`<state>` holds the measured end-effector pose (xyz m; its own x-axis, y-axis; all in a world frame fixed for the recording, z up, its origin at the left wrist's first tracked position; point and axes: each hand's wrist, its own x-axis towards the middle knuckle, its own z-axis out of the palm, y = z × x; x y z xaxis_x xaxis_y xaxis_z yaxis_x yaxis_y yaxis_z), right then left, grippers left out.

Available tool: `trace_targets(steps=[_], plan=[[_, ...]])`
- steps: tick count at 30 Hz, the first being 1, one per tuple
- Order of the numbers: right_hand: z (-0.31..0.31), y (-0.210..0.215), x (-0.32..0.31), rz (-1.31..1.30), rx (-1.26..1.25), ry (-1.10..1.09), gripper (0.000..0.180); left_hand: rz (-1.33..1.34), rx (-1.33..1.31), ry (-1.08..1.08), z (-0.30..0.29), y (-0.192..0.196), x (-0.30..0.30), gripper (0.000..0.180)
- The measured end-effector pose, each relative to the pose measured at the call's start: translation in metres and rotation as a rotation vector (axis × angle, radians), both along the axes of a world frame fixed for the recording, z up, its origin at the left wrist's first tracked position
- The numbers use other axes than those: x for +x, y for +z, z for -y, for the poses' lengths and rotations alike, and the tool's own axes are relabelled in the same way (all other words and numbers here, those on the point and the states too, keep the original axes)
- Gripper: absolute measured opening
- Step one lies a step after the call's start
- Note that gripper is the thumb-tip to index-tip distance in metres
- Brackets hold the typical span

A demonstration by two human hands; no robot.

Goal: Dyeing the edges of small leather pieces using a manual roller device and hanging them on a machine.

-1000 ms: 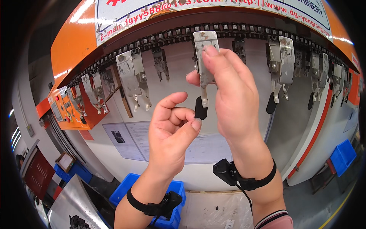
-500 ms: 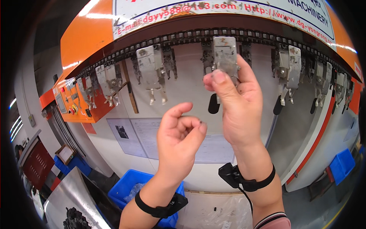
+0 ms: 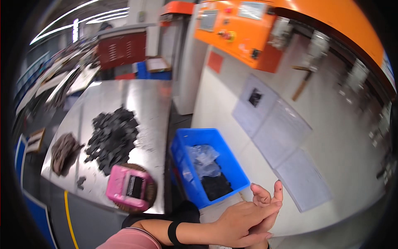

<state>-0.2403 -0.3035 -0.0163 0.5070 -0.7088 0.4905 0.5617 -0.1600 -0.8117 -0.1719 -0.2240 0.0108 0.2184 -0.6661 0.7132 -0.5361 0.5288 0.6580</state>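
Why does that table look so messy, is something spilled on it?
The small black pieces lie in a loose, scattered heap on the steel table, with a few strays near a pink box. The blue bin holds crumpled clear plastic. Both hands hover near it.

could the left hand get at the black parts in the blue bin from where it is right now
Probably yes. The left hand sits low beside the right hand, just in front of the blue bin. The bin is open-topped, and the black parts lie at its near end beside a clear plastic bag, with nothing over them.

White paper sheets (image 3: 282, 137) on wall
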Motion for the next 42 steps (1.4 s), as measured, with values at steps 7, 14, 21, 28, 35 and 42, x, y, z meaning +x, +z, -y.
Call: trace_targets(steps=[7, 14, 21, 28, 35, 42], plan=[[-0.034, -0.011, 0.080, -0.165, 0.003, 0.574, 0.043, 0.139, -0.118, 0.339, -0.098, 0.002, 0.054, 0.051], [-0.070, -0.028, 0.208, -0.544, -0.532, 0.494, 0.019, -0.004, -0.216, 0.558, -0.192, -0.013, 0.103, 0.031], [-0.100, -0.056, 0.298, -0.546, -1.114, 0.318, 0.037, -0.061, -0.245, 0.962, -0.242, -0.062, 0.148, 0.032], [-0.100, -0.067, 0.307, -0.500, -1.207, 0.354, 0.020, -0.278, -0.203, 1.008, -0.244, -0.089, 0.161, 0.023], [-0.099, -0.061, 0.304, -0.370, -1.081, 0.462, 0.015, -0.283, -0.164, 0.957, -0.243, -0.088, 0.159, 0.021], [-0.095, -0.014, 0.267, -0.215, -0.882, 0.535, 0.017, -0.431, -0.150, 0.927, -0.243, -0.088, 0.154, 0.018]])
